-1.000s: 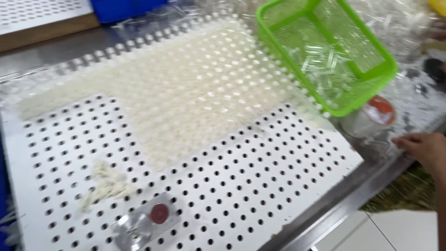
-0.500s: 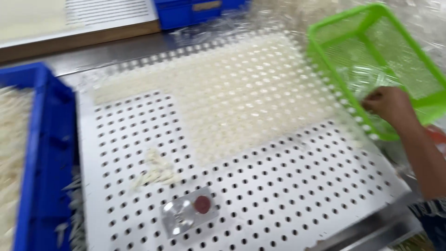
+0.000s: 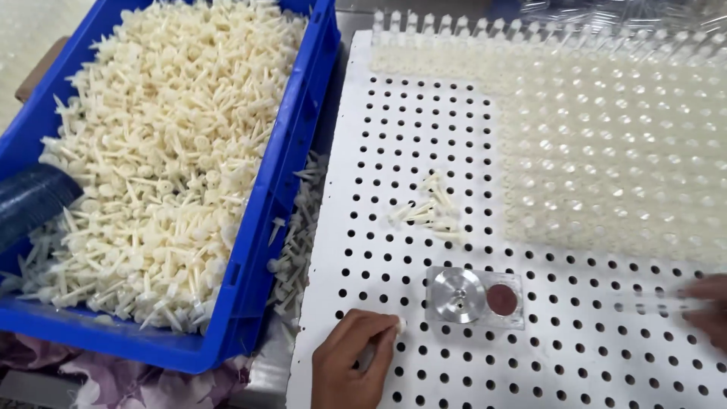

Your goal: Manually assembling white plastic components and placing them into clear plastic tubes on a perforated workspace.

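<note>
Head view, left hand [image 3: 354,362] curled, pinching a small cream peg [image 3: 400,325] against the white perforated board [image 3: 394,250], right hand [image 3: 704,307] blurred, grip unclear

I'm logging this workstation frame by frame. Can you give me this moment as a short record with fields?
Left hand: left hand rests on the white perforated board, pinching a small cream piece.
Right hand: right hand at the board's right edge, blurred.
Bin: blue plastic crate full of cream plastic pegs.
Loose: few pegs, round metal disc.
</note>
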